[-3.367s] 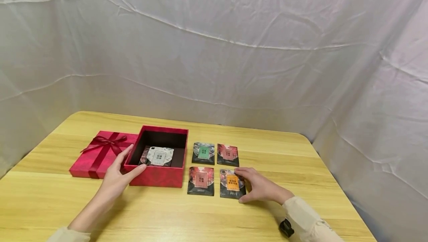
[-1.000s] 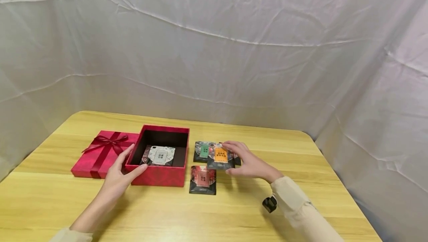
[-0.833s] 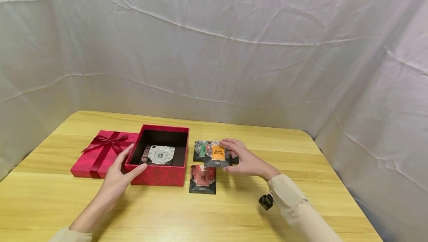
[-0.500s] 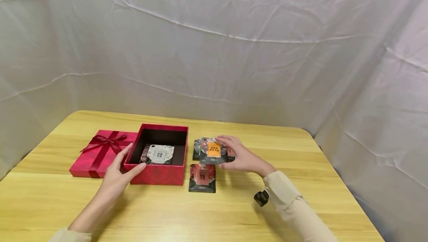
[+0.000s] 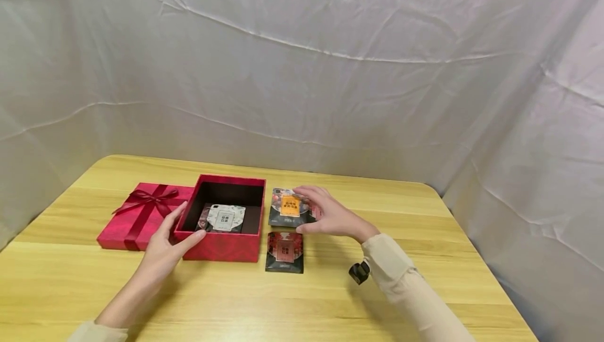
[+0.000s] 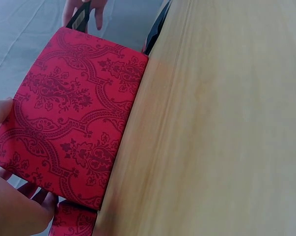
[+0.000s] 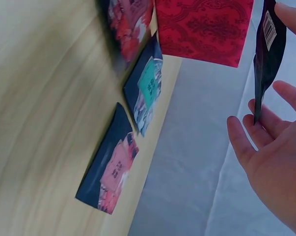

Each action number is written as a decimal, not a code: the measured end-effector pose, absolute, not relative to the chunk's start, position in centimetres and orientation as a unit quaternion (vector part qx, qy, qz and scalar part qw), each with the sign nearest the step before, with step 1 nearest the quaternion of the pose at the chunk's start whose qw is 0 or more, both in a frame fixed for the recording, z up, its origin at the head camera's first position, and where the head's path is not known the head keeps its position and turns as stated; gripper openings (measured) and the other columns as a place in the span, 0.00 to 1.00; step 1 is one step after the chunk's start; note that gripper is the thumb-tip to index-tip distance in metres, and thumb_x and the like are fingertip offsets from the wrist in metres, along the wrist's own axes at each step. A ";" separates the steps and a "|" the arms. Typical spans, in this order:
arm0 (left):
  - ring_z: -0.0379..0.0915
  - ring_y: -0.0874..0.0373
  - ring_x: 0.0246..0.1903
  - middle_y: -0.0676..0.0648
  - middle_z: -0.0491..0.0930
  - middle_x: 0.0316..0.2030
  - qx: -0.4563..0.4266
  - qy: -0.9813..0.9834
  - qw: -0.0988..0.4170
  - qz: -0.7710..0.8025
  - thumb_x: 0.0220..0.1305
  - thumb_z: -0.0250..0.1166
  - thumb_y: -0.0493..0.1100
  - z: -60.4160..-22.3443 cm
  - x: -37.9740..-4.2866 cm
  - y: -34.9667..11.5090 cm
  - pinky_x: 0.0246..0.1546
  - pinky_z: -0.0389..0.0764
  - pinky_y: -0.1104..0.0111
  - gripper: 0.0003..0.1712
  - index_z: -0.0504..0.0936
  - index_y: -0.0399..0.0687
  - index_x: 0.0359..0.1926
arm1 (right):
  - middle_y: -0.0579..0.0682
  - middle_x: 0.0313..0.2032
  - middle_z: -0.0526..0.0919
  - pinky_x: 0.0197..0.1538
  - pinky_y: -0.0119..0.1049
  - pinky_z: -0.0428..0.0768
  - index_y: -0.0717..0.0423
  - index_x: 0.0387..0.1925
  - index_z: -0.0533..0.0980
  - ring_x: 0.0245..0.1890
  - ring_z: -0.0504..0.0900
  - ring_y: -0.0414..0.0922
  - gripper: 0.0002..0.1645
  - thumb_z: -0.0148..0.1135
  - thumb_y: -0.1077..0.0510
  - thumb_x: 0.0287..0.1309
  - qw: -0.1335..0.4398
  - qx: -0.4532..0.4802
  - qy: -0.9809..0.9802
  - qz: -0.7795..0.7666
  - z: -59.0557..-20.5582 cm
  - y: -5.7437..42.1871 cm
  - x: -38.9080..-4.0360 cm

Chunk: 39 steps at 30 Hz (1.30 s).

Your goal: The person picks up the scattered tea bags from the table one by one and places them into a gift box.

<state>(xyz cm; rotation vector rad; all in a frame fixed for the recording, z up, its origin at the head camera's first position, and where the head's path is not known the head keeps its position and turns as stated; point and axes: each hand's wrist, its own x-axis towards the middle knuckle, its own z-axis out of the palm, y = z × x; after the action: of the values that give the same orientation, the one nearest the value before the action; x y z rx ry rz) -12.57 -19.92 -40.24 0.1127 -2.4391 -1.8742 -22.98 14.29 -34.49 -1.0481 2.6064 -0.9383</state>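
My left hand (image 5: 165, 250) holds the front left corner of an open red gift box (image 5: 219, 248), thumb over the front rim and fingers along the left side. In the box lies a white-patterned tea sachet (image 5: 226, 218) over a darker one. My right hand (image 5: 335, 216) pinches a tea sachet with an orange label (image 5: 289, 208) by its right side. The right wrist view shows this sachet (image 7: 268, 49) raised above the table. Under it are a green-labelled sachet (image 7: 147, 88), hidden in the head view, and a red-labelled sachet (image 7: 113, 172). Another red-labelled sachet (image 5: 285, 253) lies nearer me.
The red lid (image 5: 141, 221) with a dark red ribbon bow lies left of the box, against its side. All stands on a wooden table (image 5: 264, 310) with rounded far corners. A pale cloth (image 5: 302, 69) hangs behind it. A small black device (image 5: 359, 273) sits at my right wrist.
My right hand picked up the orange-labelled sachet from the front right place and carried it left and away from me, over the green-labelled one. My left hand stayed at the box.
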 end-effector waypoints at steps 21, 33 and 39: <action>0.48 0.39 0.67 0.34 0.55 0.70 0.031 -0.789 0.028 -0.613 0.64 0.66 0.49 -40.3 -12.7 -19.8 0.63 0.52 0.39 0.50 0.45 0.55 0.77 | 0.51 0.70 0.59 0.63 0.54 0.65 0.50 0.73 0.58 0.65 0.61 0.49 0.49 0.71 0.49 0.52 0.105 -0.348 0.882 -0.299 -33.2 11.7 -24.6; 0.46 0.38 0.67 0.34 0.54 0.70 0.035 -0.794 0.025 -0.607 0.64 0.66 0.49 -40.5 -12.6 -20.2 0.61 0.51 0.36 0.50 0.44 0.57 0.77 | 0.49 0.71 0.56 0.64 0.55 0.63 0.48 0.73 0.58 0.67 0.58 0.49 0.49 0.72 0.51 0.52 0.150 -0.340 0.869 -0.327 -32.7 9.4 -25.1; 0.48 0.39 0.66 0.33 0.55 0.69 0.032 -0.789 0.021 -0.613 0.65 0.65 0.49 -40.6 -12.7 -20.2 0.62 0.53 0.39 0.49 0.44 0.56 0.77 | 0.48 0.70 0.58 0.63 0.52 0.65 0.44 0.73 0.58 0.67 0.57 0.46 0.48 0.70 0.48 0.53 0.148 -0.343 0.888 -0.267 -31.8 8.9 -25.5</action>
<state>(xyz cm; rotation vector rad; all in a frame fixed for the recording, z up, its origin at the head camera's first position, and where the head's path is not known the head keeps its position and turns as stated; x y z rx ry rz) -12.72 -20.19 -40.63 0.0987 -2.4450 -1.9014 -25.52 8.85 -31.80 -0.9879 2.5558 -0.7669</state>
